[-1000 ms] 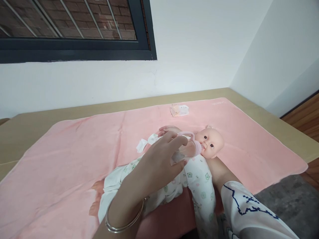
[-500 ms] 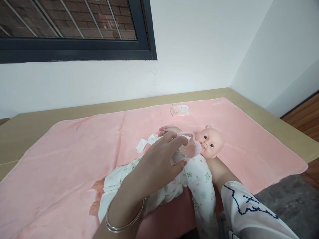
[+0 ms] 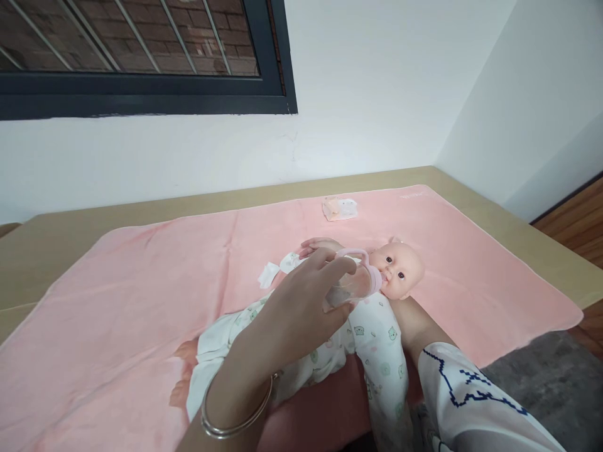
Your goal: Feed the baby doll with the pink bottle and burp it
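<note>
Left hand (image 3: 296, 298) wrapped round a clear bottle (image 3: 351, 286), teat at the mouth of the doll (image 3: 404, 267); right forearm behind the doll's neck, right hand (image 3: 323, 245) loosely extended on the far side. Judgement: best to steady the bottle, base raised, and leave the neck well supported. Beyond, a small packet (image 3: 340, 209) on the pink mat (image 3: 164, 270) over the surface (image 3: 400, 178).

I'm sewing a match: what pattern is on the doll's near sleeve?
The near sleeve is white with small, mostly green animal faces; head view.
</note>
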`<state>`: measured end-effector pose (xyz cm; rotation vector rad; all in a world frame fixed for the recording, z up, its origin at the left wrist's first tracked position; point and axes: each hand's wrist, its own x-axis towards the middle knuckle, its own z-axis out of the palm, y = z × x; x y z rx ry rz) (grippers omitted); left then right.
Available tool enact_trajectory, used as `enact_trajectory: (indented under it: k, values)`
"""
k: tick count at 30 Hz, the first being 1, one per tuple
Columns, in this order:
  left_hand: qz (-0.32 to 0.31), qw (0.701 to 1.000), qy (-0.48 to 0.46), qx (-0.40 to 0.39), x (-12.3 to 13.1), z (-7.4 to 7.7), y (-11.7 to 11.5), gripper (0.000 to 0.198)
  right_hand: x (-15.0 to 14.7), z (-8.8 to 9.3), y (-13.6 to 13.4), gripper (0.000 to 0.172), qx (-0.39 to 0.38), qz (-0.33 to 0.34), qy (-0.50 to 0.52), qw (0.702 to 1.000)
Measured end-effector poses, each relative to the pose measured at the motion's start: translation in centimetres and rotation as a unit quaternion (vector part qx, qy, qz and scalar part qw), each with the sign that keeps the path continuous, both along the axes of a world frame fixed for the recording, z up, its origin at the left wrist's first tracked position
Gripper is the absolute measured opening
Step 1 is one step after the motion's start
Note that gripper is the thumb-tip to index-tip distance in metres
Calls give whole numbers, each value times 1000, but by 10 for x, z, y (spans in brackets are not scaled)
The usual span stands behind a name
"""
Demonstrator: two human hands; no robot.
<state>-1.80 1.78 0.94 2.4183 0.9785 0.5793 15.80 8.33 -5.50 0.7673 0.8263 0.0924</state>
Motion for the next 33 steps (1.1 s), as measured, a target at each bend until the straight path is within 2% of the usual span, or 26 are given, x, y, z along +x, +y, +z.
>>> enact_trajectory:
  k: [3, 4, 5, 6, 7, 9, 14, 18, 23, 27, 30, 33]
  values:
    - [-1, 1000, -2, -2, 0, -1, 0, 31, -1, -1, -1, 45, 198, -94, 52, 974]
    - [0, 1000, -1, -3, 0, -1, 0, 32, -1, 0, -2, 43, 212, -101, 58, 970]
    - [1, 1000, 0, -4, 1, -1, 0, 31, -1, 0, -2, 39, 187, -91, 52, 977]
    - [1, 1000, 1, -5, 1, -1, -1, 31, -1, 1, -2, 36, 127, -76, 45, 988]
    - [2, 1000, -1, -4, 1, -1, -1, 31, -1, 2, -2, 36, 65, -56, 37, 996]
    - [5, 1000, -4, -1, 1, -1, -1, 29, -1, 5, -3, 40, 7, -25, 28, 999]
    - [5, 1000, -4, -4, 1, 0, 0, 30, -3, 17, -10, 48, 33, -8, 35, 999]
    - [0, 1000, -1, -5, 1, 0, 0, 31, -4, 22, -10, 50, -38, 23, 22, 999]
    - [-4, 1000, -12, -3, 0, -2, 0, 33, -1, 8, 0, 48, -120, 47, -23, 991]
    - [1, 1000, -10, -11, 0, -3, 0, 33, 2, -3, 3, 45, -118, 48, -39, 991]
    - [-1, 1000, -16, -5, 0, -4, 0, 33, 1, -1, 2, 40, -116, 35, -32, 992]
    - [-1, 1000, -15, -1, 0, -4, 0, 34, 0, 4, 0, 40, -157, 39, -46, 986]
